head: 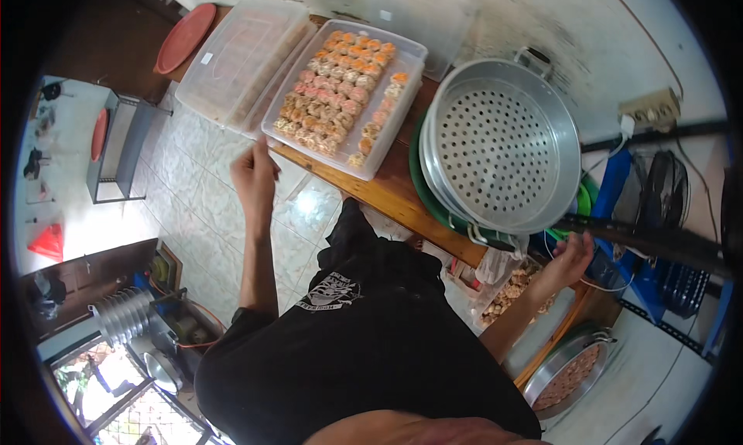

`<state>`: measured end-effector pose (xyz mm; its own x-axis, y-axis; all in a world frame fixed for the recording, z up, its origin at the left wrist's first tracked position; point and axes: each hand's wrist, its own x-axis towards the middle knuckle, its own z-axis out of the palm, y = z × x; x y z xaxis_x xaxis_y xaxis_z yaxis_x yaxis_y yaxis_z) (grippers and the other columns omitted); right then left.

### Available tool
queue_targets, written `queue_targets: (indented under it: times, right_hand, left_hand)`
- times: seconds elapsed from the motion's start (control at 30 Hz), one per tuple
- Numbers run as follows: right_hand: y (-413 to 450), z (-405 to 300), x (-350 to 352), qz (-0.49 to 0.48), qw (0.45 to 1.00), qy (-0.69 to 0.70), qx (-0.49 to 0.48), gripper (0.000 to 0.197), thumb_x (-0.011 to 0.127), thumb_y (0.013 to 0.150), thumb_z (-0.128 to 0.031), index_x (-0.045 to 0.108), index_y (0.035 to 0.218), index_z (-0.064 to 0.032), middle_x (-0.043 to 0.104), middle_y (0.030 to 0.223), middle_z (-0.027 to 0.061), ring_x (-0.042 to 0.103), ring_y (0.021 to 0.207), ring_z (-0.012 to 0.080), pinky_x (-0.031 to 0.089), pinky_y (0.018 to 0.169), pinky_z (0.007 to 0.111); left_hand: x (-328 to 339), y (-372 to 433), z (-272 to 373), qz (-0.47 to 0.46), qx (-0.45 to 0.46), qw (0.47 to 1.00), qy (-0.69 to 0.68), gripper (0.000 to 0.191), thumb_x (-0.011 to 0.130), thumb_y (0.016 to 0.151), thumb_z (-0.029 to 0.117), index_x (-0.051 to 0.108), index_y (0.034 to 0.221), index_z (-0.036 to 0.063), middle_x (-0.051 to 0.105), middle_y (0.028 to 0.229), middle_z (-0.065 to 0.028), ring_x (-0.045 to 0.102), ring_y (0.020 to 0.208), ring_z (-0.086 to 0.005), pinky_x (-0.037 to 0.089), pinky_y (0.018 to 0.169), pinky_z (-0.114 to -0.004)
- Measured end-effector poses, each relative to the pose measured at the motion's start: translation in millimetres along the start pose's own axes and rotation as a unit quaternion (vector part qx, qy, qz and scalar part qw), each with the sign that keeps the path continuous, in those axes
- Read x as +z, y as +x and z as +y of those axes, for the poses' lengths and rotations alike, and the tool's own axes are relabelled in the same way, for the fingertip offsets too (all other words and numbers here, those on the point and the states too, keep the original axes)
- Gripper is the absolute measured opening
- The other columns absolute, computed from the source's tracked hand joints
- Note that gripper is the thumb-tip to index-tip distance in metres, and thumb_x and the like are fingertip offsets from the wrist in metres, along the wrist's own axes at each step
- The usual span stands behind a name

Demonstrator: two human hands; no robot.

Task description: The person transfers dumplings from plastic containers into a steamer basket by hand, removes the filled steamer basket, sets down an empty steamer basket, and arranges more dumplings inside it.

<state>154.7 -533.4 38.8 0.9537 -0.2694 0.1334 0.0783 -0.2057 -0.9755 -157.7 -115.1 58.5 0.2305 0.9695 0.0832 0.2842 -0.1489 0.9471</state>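
My left hand (255, 169) is loosely curled near the front corner of a clear plastic box (371, 169); nothing shows in it. Rows of dumplings (334, 94), topped in orange, pink and pale colours, fill most of that box, with a single row along its right side. My right hand (572, 260) is raised with bent fingers beside a dark shelf rail (638, 236), just below the rim of a stacked aluminium steamer (502, 149). Its fingertips are partly hidden, so any hold is unclear. The steamer's perforated tray faces up.
A lidded plastic box (241, 62) and a red round tray (186, 38) stand left of the dumplings on the wooden table (406, 207). Below my right arm are a container of brown food pieces (514, 291) and a pot of brownish-pink food (569, 381). A wall socket (650, 109) carries a plugged cable.
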Motion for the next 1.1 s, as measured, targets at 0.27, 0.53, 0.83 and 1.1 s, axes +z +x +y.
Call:
queue_targets:
  times: [0.27,0.53,0.83,1.1]
  right_hand:
    - [-120.1,-126.8,314.3,-0.414,0.891,-0.054,-0.179,0.025,0.074,0.091,-0.010,0.076,0.115,-0.0027,0.074,0.110,0.0106,0.071,0.093,0.0200,0.056,0.085,0.034]
    - [-114.2,-21.1,456.4,-0.366,0.543,-0.598,-0.461,0.046,0.079,0.076,-0.034,0.079,0.109,-0.0033,0.067,0.117,0.0190,0.065,0.112,0.0356,0.052,0.088,0.054]
    - [-78.3,-9.6,465.4,-0.613,0.624,-0.310,-0.373,0.024,0.072,0.087,-0.013,0.070,0.107,-0.0006,0.066,0.107,0.0203,0.069,0.099,0.0419,0.055,0.087,0.051]
    - [13.3,-49.5,339.6,-0.266,0.797,-0.380,-0.386,0.025,0.070,0.094,-0.013,0.074,0.116,-0.0011,0.067,0.107,0.0216,0.072,0.088,0.0428,0.059,0.079,0.049]
  left_hand:
    - [56.9,106.3,-27.1,-0.226,0.226,0.904,0.284,0.087,0.065,0.084,0.001,0.034,0.165,0.0085,0.046,0.146,-0.0297,0.050,0.132,-0.0451,0.044,0.112,-0.051]
    - [41.1,170.7,-32.8,-0.328,0.169,0.900,0.234,0.085,0.074,0.090,0.007,0.036,0.165,0.0133,0.040,0.154,-0.0288,0.048,0.135,-0.0487,0.046,0.111,-0.050]
    - [109.0,198.0,-21.3,-0.417,0.134,0.899,0.023,0.054,0.070,0.091,0.005,0.062,0.144,0.0050,0.067,0.122,-0.0237,0.070,0.108,-0.0370,0.058,0.090,-0.043]
    - [254.4,161.1,-70.8,-0.445,0.304,0.822,0.184,0.029,0.062,0.092,0.009,0.071,0.117,-0.0034,0.069,0.105,-0.0245,0.068,0.098,-0.0432,0.055,0.090,-0.051]
